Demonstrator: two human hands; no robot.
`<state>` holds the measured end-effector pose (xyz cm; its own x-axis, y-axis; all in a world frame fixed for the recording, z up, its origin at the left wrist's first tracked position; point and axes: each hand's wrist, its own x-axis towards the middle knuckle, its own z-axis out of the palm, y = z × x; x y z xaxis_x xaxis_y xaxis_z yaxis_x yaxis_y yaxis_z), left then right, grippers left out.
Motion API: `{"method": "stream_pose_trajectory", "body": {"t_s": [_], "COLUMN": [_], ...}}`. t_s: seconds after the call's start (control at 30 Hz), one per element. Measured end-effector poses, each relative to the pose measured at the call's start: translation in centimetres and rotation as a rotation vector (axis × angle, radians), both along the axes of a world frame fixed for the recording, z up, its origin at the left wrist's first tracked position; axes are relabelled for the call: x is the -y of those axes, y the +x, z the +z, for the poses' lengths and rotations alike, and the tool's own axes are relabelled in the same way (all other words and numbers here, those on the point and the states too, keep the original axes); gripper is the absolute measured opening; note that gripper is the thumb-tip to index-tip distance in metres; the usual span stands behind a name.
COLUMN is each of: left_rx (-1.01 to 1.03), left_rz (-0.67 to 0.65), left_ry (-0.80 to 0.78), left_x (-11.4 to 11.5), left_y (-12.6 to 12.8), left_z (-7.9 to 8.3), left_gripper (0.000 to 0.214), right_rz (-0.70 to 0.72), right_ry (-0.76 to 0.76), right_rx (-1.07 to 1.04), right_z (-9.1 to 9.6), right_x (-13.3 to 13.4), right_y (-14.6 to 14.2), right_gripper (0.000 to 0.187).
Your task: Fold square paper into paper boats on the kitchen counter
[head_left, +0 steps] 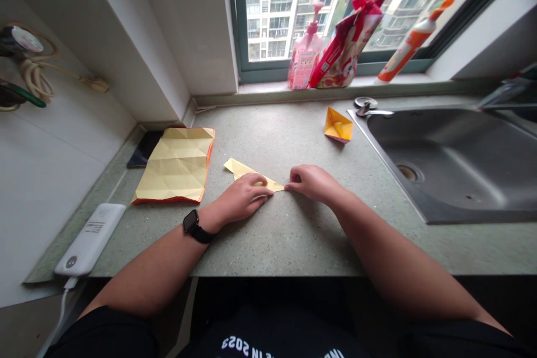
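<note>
A narrow, folded piece of yellow paper (241,169) lies slantwise on the counter, its right end drawn to a thin point. My left hand (239,196), with a black watch at the wrist, holds the paper down from above, fingers bent and covering its middle. At the pointed right end, my right hand (312,182) pinches the tip between thumb and curled fingers. Some of the paper is hidden under the left fingers. Off to the right sits a folded orange paper shape (339,125) with raised sides.
Creased yellow sheets with red-orange edges (176,165) lie at left, partly over a dark flat object (145,148). Nearer stands a white power bank (90,240) with a cable. A steel sink (461,156) is at right. A pink pump bottle (306,59), red bag (350,47) and orange-white bottle (406,47) line the windowsill.
</note>
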<state>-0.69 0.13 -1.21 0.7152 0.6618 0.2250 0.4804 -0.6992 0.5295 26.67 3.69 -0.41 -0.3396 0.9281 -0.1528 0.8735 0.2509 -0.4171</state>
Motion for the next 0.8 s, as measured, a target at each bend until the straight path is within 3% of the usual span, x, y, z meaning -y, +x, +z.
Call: {"method": "stream_pose_trajectory", "body": {"t_s": [0.2,0.43,0.8], "left_rx": [-0.020,-0.070,-0.119], "left_rz": [-0.010,0.010,0.067], "left_ry": [0.009,0.036,0.088], "left_x": [0.0,0.4,0.3], "left_y": [0.0,0.3,-0.4], "left_z": [0.0,0.0,0.7], "left_gripper": [0.025,0.030,0.019], "right_rz": [0.049,0.144,0.128], "right_ry": [-0.049,0.046,0.032], "right_rx": [-0.078,-0.066,-0.033], "right_z": [0.4,0.0,0.5], "right_x": [-0.5,0.2,0.7], "right_y": [0.8,-0.6,-1.0], "right_gripper": [0.024,0.021,0.021]}}
